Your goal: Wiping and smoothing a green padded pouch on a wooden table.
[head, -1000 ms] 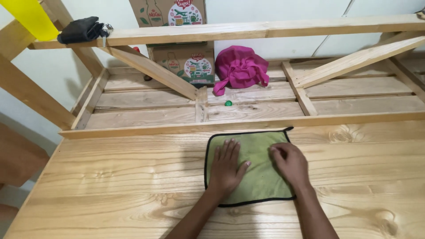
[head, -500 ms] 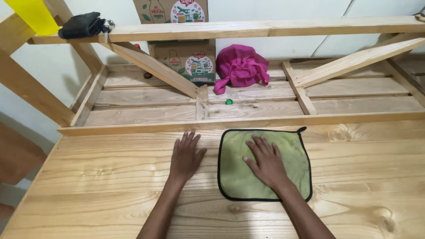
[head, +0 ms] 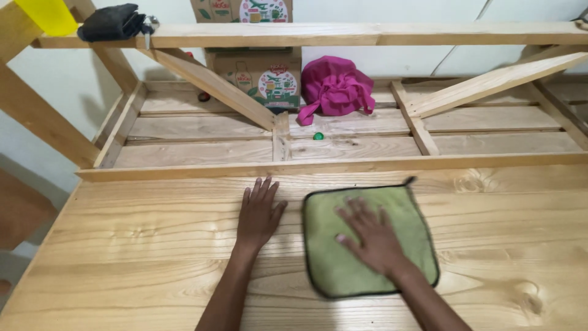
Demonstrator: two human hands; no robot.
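Note:
A green cloth [head: 404, 214] with a black edge lies flat on the pale wooden tabletop [head: 135, 245]. My right hand [head: 366, 236] presses flat on the middle of the cloth, fingers spread, and looks blurred. My left hand [head: 260, 213] rests flat on the bare wood just left of the cloth, fingers apart, holding nothing.
Beyond the table's far edge sits a lower wooden slatted frame [head: 202, 129] with diagonal braces. On it are a pink cloth bundle [head: 340, 86], cardboard boxes [head: 257, 76] and a small green cap [head: 318, 136]. A dark folded item [head: 110, 22] lies on the top rail.
My left hand came off the cloth onto the bare wood at its left. My right hand slid the cloth to the right and then slightly toward me.

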